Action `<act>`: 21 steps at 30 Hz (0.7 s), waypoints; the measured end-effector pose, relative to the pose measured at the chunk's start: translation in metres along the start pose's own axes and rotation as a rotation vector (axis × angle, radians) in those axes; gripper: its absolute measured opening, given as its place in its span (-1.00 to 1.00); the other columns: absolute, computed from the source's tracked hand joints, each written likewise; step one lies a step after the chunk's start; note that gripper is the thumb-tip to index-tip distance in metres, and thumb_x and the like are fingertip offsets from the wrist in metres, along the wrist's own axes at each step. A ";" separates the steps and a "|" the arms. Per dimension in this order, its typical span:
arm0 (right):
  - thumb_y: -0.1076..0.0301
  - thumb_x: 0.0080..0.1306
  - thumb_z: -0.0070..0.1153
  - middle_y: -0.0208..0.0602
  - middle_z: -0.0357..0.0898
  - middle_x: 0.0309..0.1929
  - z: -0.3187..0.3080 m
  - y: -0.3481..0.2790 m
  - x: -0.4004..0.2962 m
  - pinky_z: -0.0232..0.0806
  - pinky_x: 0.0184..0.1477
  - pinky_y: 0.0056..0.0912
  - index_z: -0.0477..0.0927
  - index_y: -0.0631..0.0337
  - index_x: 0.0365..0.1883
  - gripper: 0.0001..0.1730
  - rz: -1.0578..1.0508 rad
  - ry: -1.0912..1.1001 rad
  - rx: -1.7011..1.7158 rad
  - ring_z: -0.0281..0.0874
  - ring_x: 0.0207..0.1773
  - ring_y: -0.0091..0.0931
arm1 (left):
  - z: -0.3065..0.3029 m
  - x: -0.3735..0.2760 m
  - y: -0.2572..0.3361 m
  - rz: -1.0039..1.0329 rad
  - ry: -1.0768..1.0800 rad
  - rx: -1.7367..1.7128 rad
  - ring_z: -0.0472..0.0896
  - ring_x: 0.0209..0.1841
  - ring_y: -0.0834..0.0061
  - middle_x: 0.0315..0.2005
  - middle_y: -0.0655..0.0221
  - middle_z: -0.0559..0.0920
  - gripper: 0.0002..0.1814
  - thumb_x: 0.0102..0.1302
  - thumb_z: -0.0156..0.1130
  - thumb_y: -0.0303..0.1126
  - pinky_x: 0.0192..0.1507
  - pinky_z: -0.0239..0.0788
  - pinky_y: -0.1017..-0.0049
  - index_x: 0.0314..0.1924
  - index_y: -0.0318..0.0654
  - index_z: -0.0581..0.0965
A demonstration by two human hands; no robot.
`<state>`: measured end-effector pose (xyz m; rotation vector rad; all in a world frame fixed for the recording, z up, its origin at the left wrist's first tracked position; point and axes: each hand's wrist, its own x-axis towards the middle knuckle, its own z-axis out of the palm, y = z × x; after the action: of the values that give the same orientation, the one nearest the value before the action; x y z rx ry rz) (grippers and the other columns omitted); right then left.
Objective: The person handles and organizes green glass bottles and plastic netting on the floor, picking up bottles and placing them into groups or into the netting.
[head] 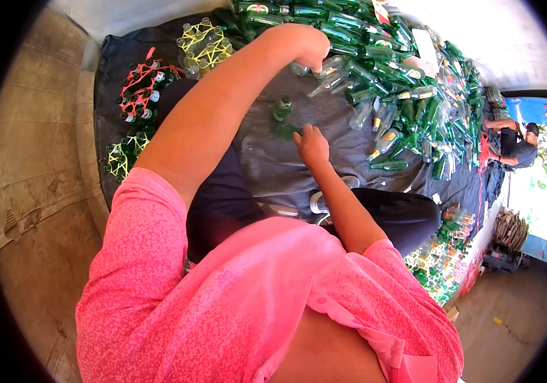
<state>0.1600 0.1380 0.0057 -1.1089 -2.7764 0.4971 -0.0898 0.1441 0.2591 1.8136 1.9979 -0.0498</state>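
My left hand (309, 50) reaches out to the near edge of a heap of glass bottles. Its fingers are bent downward beside a clear bottle (332, 66); whether they hold it is hidden by the hand. Another clear bottle (299, 69) shows just below the wrist. Closer to my body, my right hand (314, 146) has its fingers partly curled. Beside it a green bottle (283, 109) stands on the dark sheet (268, 163). The fingertips are at the edge of a green patch below that bottle, which could be glass or tinted shadow.
Bottles bundled with red twine (140, 93) and yellow twine (205, 45) stand at the left. Green bottles (369, 50) pile up along the wall. More bundled bottles (438, 258) are at lower right. A person (517, 146) sits at far right near red twine (484, 151).
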 end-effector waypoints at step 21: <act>0.25 0.34 0.26 0.02 0.56 -0.08 0.014 -0.006 0.014 0.48 -0.08 0.12 0.45 0.16 -0.09 -0.70 -0.085 0.103 0.185 0.59 -0.09 0.06 | -0.002 -0.001 0.007 0.011 -0.015 0.014 0.72 -0.02 0.14 -0.07 0.17 0.76 -0.49 0.29 0.40 -0.14 -0.02 0.54 0.16 0.21 -0.14 0.64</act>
<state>0.1423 0.1399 -0.0054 -0.9442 -2.6144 0.6523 -0.0836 0.1450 0.2636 1.8271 1.9823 -0.0737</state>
